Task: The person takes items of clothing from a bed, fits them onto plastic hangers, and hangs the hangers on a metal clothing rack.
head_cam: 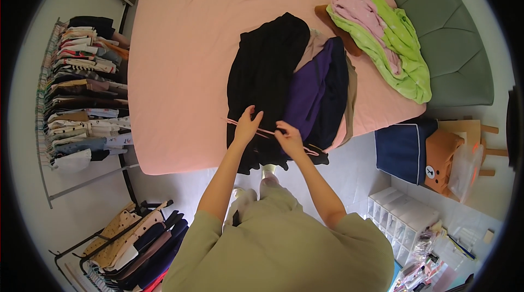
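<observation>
A pink clothes hanger [265, 131] lies slantwise across the lower end of a black garment [266, 67] at the bed's near edge. My left hand [247, 126] is over the hanger's left part, thumb and forefinger apart; whether its other fingers grip the hanger is hidden. With curled fingers, my right hand [290, 138] holds the hanger's bar near its middle, against the black cloth. A purple garment [309, 91] with a dark cord lies just right of the black one. Beyond it are a dark navy garment [333, 99] and a tan garment [351, 99].
The bed [180, 67] has a pink sheet and a green padded headboard [454, 46]. A green and pink blanket [380, 42] lies bunched near it. Clothes racks [84, 99] stand at left and lower left [135, 238]. A navy storage box [399, 150] and clear drawers [397, 222] stand at right.
</observation>
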